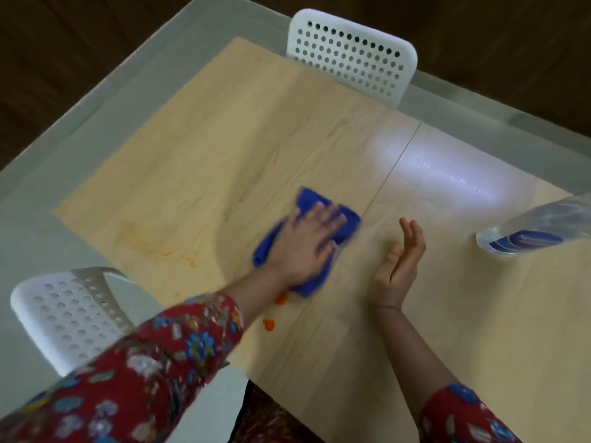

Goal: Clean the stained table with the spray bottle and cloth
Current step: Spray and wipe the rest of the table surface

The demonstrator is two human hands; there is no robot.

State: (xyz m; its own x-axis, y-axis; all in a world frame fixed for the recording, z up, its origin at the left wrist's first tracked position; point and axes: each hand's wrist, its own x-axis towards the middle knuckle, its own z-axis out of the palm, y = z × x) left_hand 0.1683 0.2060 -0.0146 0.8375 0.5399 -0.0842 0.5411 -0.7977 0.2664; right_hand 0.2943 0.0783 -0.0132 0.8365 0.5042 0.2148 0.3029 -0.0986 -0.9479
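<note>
Wiping step. Left hand [307, 247] flat, pressing cloth [310, 199] on table [224, 155]; right hand [399, 260] open, idle beside it. Bottle [527, 231] far right. Next, probably: drag cloth back over orange spots [268, 325] by my left wrist.

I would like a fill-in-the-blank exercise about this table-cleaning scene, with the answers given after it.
1. The left hand presses a ____ cloth on the table.
2. The right hand holds ____.
3. The stains near the cloth are ____.
4. The spray bottle is to the ____ of the right hand.
Answers: blue, nothing, orange, right.
</note>
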